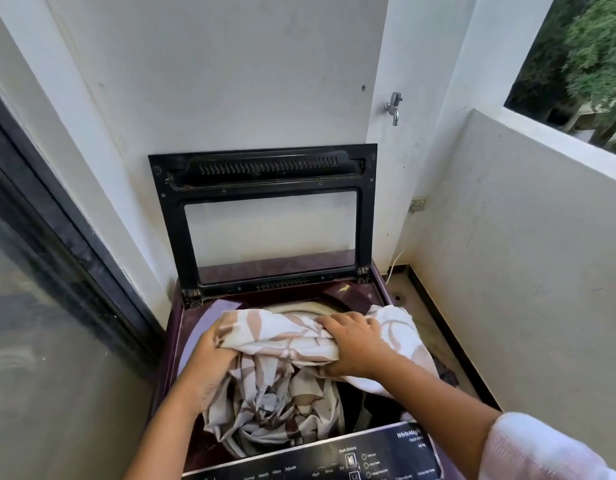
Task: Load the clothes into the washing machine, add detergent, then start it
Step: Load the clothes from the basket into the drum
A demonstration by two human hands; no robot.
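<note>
1. Head view looked down on a washer (pixel 175 327) with its lid (pixel 265 216) raised against the wall.
2. A leaf-print cloth (pixel 282 336) lay bunched over the tub opening, part of it hanging down inside.
3. Left hand (pixel 213 362) gripped the cloth's left end, fingers curled into the folds.
4. Right hand (pixel 355 344) clutched the cloth from above, thumb tucked under.
5. A control panel (pixel 334 459) ran along the near edge; a tap (pixel 394 107) sat on the wall.
</note>
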